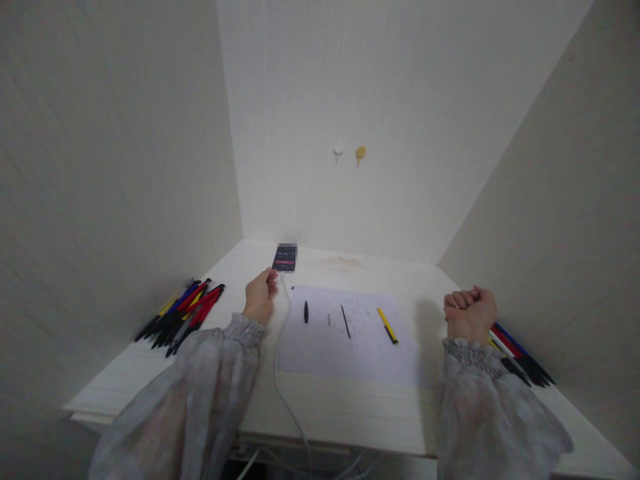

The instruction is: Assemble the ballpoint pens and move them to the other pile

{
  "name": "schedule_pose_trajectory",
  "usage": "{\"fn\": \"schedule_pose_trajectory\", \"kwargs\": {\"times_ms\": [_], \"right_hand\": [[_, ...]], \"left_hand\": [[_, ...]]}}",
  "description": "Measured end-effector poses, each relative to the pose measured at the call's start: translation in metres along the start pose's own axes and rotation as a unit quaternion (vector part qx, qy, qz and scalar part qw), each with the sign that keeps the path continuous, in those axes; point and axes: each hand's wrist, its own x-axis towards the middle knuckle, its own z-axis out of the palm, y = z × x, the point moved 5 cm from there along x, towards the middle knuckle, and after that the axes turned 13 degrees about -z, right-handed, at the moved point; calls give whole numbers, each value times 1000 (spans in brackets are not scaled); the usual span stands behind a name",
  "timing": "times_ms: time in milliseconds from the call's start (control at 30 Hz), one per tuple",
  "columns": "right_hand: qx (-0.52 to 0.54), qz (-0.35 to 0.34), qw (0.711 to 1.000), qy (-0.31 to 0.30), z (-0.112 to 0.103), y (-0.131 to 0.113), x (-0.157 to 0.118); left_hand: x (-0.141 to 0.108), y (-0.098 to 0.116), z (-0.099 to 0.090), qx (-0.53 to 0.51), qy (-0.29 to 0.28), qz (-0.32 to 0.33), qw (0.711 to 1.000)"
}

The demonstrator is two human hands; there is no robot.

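Holding the left hand (260, 293) just beside the phone (285, 259) near the surface's (350, 410) far-left corner, curling its fingers, being unable to tell whether gripping anything. Clenching the right hand (470, 310) into a fist beside the pens (523, 360) along the right edge. Facing a paper sheet (345, 363) midway between the side edges, bearing a black piece (307, 312), a dark refill (346, 321) and a yellow-and-black barrel (387, 325).

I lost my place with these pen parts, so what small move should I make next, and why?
Probably bring your right hand over to the yellow barrel: it lies on the paper, apart from the thin black refill and the short black piece, and that hand is the nearer one.
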Motion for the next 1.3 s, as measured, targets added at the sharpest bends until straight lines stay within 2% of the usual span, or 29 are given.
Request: {"fn": "schedule_pose_trajectory", "kwargs": {"times_ms": [100, 233, 333, 433, 500, 533, 600, 667, 700, 733, 800, 900, 967, 1000, 1067, 1133, 1300], "right_hand": [[8, 3, 999, 46, -4, 0, -1], [3, 11, 999, 41, 2, 1, -6], [-13, 14, 999, 37, 8, 5, -12], [-38, 11, 999, 22, 16, 11, -19], [-61, 9, 998, -2, 24, 18, -26], [-77, 8, 997, -21, 28, 23, -30], [-121, 8, 989, -79, 38, 33, -41], [-195, 3, 968, -158, 49, 46, -56], [-248, 0, 945, -212, 56, 53, -67], [-311, -1, 910, -275, 63, 61, -78], [-433, -13, 809, -398, 74, 77, -104], [-573, -59, 641, -507, 80, 98, -137], [-632, -99, 549, -538, 80, 108, -151], [-655, -108, 512, -545, 79, 111, -156], [-694, -115, 452, -548, 74, 115, -161], [-722, -123, 406, -547, 71, 115, -163], [-760, -132, 324, -548, 70, 110, -164]], "left_hand": [[0, -1, -1, -10, -1, -16, 1000], [0, -3, 1, 8, -5, -15, 1000], [-3, -6, 5, 54, -23, 13, 998], [-7, -12, 12, 154, -66, 57, 984], [-12, -16, 19, 266, -100, 108, 953], [-15, -19, 22, 332, -110, 144, 926], [-22, -24, 29, 457, -109, 227, 853], [-31, -31, 37, 554, -114, 299, 768], [-36, -36, 42, 590, -129, 326, 728], [-41, -42, 46, 619, -152, 342, 690], [-50, -52, 52, 659, -174, 358, 638], [-58, -62, 55, 687, -184, 361, 603], [-62, -66, 56, 699, -186, 360, 589], [-64, -67, 57, 704, -188, 361, 583], [-67, -69, 58, 711, -193, 362, 571], [-67, -70, 59, 717, -197, 359, 565], [-64, -72, 60, 725, -216, 343, 557]]}}
